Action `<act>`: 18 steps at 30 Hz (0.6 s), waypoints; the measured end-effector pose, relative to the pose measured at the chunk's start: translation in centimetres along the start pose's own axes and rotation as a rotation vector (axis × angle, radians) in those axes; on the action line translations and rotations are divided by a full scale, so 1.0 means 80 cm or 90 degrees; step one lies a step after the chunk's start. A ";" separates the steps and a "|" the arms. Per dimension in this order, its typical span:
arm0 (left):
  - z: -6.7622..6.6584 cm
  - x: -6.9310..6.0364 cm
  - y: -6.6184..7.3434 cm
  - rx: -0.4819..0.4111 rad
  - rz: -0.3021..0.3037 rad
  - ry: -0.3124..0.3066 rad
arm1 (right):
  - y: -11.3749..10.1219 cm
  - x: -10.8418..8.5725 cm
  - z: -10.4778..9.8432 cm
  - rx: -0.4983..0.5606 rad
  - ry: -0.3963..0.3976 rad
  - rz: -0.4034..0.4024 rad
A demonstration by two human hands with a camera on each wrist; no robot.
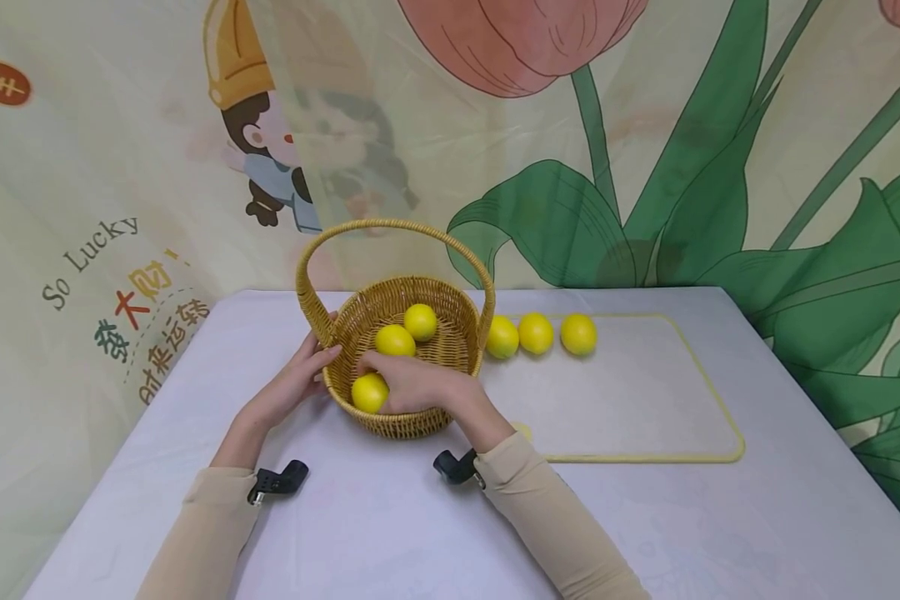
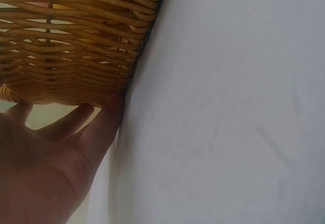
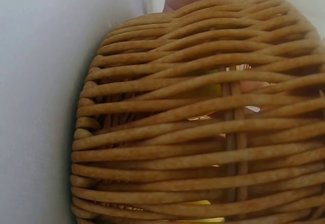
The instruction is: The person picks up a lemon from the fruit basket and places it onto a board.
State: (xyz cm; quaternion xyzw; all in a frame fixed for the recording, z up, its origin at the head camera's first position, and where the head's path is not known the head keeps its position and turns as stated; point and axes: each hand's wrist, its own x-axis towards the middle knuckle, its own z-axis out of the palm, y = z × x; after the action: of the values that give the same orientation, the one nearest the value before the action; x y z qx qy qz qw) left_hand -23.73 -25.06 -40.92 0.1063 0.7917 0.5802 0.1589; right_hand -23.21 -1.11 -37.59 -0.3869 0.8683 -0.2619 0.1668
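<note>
The wicker basket (image 1: 412, 427) stands upright with its handle raised. My left hand (image 1: 292, 387) rests against the basket's left side near the handle base; in the left wrist view the fingers of that hand (image 2: 56, 158) touch the woven wall (image 2: 76, 41) with their tips. Inside the basket, my right hand (image 1: 420, 385) has its fingers curled round a lemon (image 1: 369, 393) near the front left wall. Two more lemons (image 1: 395, 341) (image 1: 421, 322) lie behind it. Weave (image 3: 193, 148) fills much of the right wrist view, hiding most of that hand.
Right of the basket, a pale board with a yellow edge (image 1: 645, 458) lies on the white table (image 1: 360, 517). Three lemons (image 1: 502, 337) (image 1: 536, 333) (image 1: 578, 334) sit in a row along its back edge. A printed cloth (image 1: 450, 125) hangs behind.
</note>
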 end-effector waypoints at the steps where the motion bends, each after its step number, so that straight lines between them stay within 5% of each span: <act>1: 0.000 0.000 0.000 0.000 0.000 0.000 | 0.000 0.000 0.000 -0.001 0.001 -0.003; 12: 0.000 0.000 0.002 -0.005 -0.002 0.000 | 0.005 0.002 -0.002 -0.022 -0.038 -0.085; 18: 0.000 0.000 0.001 -0.004 -0.002 -0.001 | 0.006 0.003 -0.004 -0.036 -0.039 -0.083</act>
State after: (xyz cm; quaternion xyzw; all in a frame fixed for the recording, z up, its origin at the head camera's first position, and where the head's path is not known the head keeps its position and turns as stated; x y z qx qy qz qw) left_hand -23.74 -25.00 -40.83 0.1047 0.7901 0.5821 0.1608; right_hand -23.80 -0.89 -37.63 -0.4554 0.8427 -0.2353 0.1647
